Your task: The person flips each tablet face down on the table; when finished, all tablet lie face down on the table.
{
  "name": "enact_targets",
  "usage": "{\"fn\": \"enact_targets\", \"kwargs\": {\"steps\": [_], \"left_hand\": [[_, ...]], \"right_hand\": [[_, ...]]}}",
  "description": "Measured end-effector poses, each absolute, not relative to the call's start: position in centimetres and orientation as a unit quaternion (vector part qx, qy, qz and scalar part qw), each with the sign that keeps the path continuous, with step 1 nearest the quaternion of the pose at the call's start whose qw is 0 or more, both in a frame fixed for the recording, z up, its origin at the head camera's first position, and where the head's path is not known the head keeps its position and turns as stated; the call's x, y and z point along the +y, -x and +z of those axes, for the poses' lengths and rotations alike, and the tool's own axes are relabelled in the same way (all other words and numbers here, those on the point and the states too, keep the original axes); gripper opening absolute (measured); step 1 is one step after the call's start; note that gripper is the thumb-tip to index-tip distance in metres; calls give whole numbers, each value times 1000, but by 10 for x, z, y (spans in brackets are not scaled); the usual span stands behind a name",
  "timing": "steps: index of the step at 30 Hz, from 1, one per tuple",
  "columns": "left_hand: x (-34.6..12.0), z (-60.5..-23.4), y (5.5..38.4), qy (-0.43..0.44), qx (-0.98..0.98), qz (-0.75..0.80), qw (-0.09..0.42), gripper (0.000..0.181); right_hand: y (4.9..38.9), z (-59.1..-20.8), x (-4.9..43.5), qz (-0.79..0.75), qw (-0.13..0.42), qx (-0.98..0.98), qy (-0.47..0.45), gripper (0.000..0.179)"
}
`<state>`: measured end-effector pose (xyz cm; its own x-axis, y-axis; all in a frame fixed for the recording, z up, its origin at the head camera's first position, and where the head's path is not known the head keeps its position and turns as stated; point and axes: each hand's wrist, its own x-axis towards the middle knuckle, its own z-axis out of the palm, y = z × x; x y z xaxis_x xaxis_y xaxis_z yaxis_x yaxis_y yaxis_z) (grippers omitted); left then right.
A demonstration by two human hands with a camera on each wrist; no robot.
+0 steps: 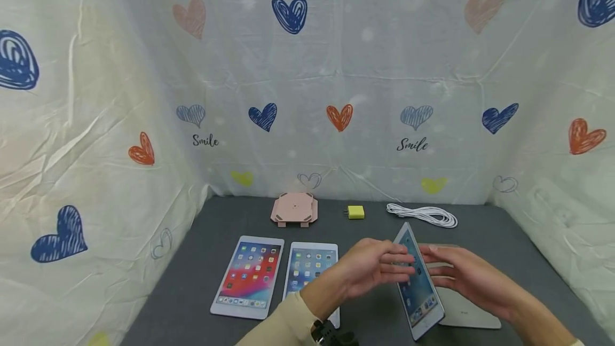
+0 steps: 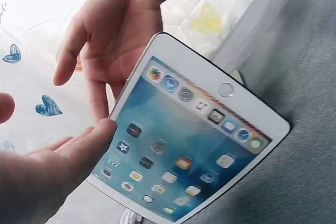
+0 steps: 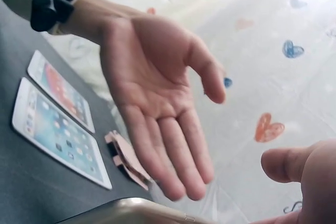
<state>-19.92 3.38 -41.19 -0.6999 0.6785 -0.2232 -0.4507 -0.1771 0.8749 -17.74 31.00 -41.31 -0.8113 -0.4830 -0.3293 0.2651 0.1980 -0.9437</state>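
Observation:
Between my two hands a white-framed tablet (image 1: 419, 290) stands tilted on its edge, its screen lit with app icons. My left hand (image 1: 370, 268) has its fingers straight, lying flat at the screen side. From behind, the straight fingers of my right hand (image 1: 463, 276) reach to the tablet's back. In the left wrist view, my left hand's fingertips (image 2: 107, 129) meet the tablet's edge; whether they press on it I cannot tell. A silver tablet (image 1: 468, 311) lies face down under my right hand, partly hidden by it.
To the left lie two more lit tablets, one with a red and blue screen (image 1: 250, 276), one blue (image 1: 309, 266) and partly covered by my left arm. Along the back sit a pink folding stand (image 1: 295, 208), a yellow charger plug (image 1: 356, 212) and a coiled white cable (image 1: 425, 214).

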Motion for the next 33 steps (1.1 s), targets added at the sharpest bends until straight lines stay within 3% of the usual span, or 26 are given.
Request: {"fn": "enact_targets", "kwargs": {"steps": [16,33], "left_hand": [[14,-412,195,-76,548,780,293,51],[-21,-428,190,-21,546,785,291,48]], "right_hand": [[174,-416,272,-619,292,719,120,68],[188,-472,299,-638,342,687,68,74]]}}
